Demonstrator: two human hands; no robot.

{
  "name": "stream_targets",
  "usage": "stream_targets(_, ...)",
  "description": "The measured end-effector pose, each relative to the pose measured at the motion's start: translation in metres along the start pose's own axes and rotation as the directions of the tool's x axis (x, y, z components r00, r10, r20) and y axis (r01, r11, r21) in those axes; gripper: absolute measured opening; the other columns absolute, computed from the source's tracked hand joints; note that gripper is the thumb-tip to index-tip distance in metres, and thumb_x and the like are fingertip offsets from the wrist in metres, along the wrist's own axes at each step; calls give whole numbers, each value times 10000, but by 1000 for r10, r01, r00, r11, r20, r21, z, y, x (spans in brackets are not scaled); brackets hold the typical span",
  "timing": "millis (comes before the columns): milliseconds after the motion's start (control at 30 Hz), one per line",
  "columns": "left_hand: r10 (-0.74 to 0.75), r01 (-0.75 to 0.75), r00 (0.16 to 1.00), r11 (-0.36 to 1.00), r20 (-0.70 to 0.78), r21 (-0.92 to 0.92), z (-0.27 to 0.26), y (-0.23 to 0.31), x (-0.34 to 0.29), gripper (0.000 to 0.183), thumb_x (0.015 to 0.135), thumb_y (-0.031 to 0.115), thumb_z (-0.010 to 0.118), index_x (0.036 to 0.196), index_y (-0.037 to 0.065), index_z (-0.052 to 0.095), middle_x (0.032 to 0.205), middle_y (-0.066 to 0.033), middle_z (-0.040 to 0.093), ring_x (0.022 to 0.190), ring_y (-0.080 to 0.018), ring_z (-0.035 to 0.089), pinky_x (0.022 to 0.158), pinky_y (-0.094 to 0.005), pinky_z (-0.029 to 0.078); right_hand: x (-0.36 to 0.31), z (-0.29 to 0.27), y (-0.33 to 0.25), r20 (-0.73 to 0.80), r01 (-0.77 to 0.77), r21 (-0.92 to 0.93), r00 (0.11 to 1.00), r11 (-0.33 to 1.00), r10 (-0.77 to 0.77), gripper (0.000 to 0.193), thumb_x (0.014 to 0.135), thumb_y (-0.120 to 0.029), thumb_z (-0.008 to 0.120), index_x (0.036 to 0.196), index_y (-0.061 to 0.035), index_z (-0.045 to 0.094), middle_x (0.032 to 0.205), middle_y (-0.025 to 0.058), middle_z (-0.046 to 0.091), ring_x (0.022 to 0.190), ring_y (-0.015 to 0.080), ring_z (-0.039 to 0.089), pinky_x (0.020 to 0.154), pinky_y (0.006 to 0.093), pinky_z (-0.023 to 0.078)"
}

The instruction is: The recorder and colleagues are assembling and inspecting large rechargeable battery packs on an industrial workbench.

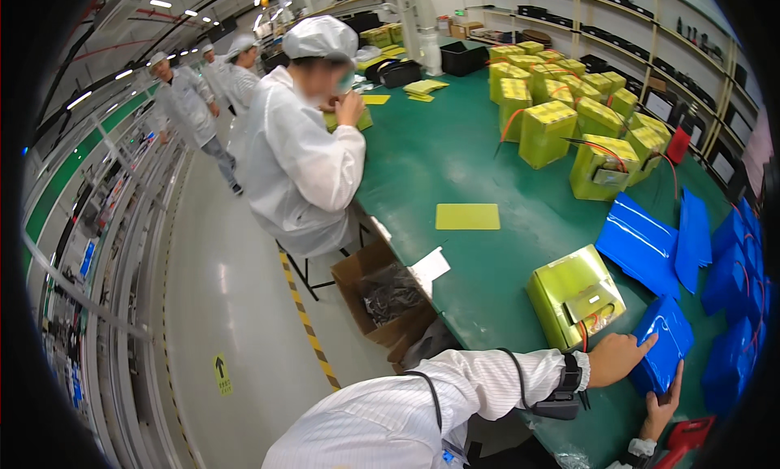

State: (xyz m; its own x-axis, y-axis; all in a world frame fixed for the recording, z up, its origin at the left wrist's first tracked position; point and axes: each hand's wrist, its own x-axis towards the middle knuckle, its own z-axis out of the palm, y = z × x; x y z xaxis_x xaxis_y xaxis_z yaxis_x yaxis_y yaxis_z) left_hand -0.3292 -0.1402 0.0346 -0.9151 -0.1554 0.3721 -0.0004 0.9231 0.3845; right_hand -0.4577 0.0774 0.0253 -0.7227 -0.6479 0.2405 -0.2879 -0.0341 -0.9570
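Note:
A blue film-wrapped block (668,339), box-shaped like a battery pack, stands tilted on the green table at the lower right. My left hand (621,359) closes on its left side, index finger laid along the blue surface. From the near side my right hand (664,404) grips its lower right edge, fingers against the film. Just left of it sits a yellow-green battery pack (574,294) with a flat plate and red and black wires on its near face. A dark device is strapped to my left wrist.
Blue sleeves (642,237) lie flat beyond the block; several blue-wrapped packs (731,355) stand at right. Many yellow-green packs (548,132) fill the table's far side. A red-handled tool (686,438) lies near my right wrist. A seated co-worker (305,144) is across, beside a cardboard box (370,298).

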Motion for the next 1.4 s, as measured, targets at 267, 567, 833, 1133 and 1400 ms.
stream_targets(267,-12,14,1000,998,-24,60,-3,4,-3,691,873,109,593,1531,57,388,868,-154,622,700,-279,688,575,-376,551,-1,7,-11,-75,-24,-3,997,1000,23,905,673,57,526,1559,-11,357,1483,160,467,1310,248,508,1128,357,378)
stream_targets(567,10,-9,1000,999,-22,34,-10,-1,-7,753,828,85,647,1534,67,388,874,-151,627,711,-277,692,575,-383,552,-2,14,-19,-63,-53,19,997,998,54,911,675,73,550,1560,-1,347,1449,156,502,1275,226,534,1084,333,414)
stream_targets(833,10,-9,999,1000,-47,22,-10,-2,-4,719,851,93,631,1532,94,401,849,-142,631,694,-277,694,576,-385,560,0,15,-23,-106,-73,-5,992,997,72,906,687,80,584,1558,-4,350,1470,166,482,1280,237,530,1069,338,434)
stream_targets(1133,-3,4,999,1000,-50,26,-9,-2,-5,714,850,108,640,1527,109,417,861,-141,647,696,-278,697,574,-383,555,-1,16,-23,-93,-56,8,994,998,57,923,689,55,663,1556,-11,355,1479,177,475,1282,264,536,1083,371,440)
stream_targets(1400,-12,11,999,999,-44,-37,-9,-2,-6,643,924,220,649,1518,107,430,864,-148,648,725,-288,696,582,-407,539,-2,19,-27,-86,-57,43,994,997,61,935,682,44,681,1557,-13,355,1465,176,487,1276,267,541,1074,371,450)
